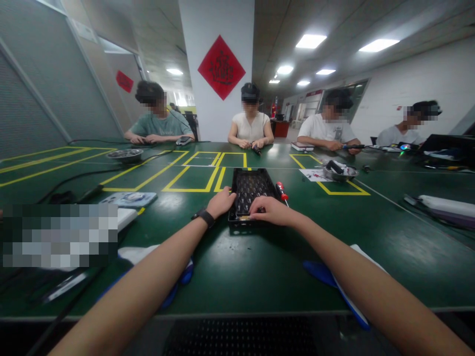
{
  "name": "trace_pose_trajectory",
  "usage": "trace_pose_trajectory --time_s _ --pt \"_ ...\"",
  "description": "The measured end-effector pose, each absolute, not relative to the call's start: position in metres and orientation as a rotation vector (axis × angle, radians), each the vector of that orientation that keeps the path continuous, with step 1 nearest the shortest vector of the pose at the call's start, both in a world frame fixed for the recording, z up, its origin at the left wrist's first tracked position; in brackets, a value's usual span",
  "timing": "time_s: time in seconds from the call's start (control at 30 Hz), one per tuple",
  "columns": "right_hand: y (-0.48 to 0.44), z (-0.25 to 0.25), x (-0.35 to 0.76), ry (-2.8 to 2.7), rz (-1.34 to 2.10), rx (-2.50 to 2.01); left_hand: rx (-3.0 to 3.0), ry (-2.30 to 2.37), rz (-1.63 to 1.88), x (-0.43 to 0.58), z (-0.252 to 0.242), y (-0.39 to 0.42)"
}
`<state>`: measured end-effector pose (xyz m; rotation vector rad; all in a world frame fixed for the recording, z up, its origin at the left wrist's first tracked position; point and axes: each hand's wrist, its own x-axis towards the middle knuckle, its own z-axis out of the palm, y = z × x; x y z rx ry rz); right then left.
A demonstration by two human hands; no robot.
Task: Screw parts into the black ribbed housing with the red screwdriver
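A shallow black case (253,184) lies on the table in front of me, with rows of small light-coloured pieces inside. My left hand (221,201), with a dark band on the wrist, is closed on the case's left wall. My right hand (272,210) reaches into the near end with its fingers curled together. Whatever those fingertips hold, if anything, is too small to make out. A yellowish piece (244,218) shows beside them at the near edge. Against the right side of the case is a screwdriver with a red handle (282,191).
Blue-and-white gloves (319,273) lie under my forearms. Metal bowls (125,155) (339,170) stand farther off at left and right. A phone-like flat object (129,199) and cables are on the left. Yellow tape (189,189) marks the green table (260,272). Several people sit opposite.
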<state>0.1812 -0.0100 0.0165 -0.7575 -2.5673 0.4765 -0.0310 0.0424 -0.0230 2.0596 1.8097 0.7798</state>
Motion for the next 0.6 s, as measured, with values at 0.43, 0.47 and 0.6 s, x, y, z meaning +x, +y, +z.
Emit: trace_pose_trajectory --time_s 0.43,0.47,0.6 --pt "-0.0121 0.0189 0.1809 -2.596 0.467 -0.709 2.050 1.798 0.794 -0.0312 -0.0234 0.0420" --pt "-0.0121 0.0191 0.1811 -2.594 0.463 -0.714 2.050 1.796 0.795 -0.0311 -0.0233 0.0419" --pt "-0.0108 0.0201 0.1817 -2.613 0.467 -0.704 2.036 1.806 0.787 -0.0305 -0.0223 0.0414"
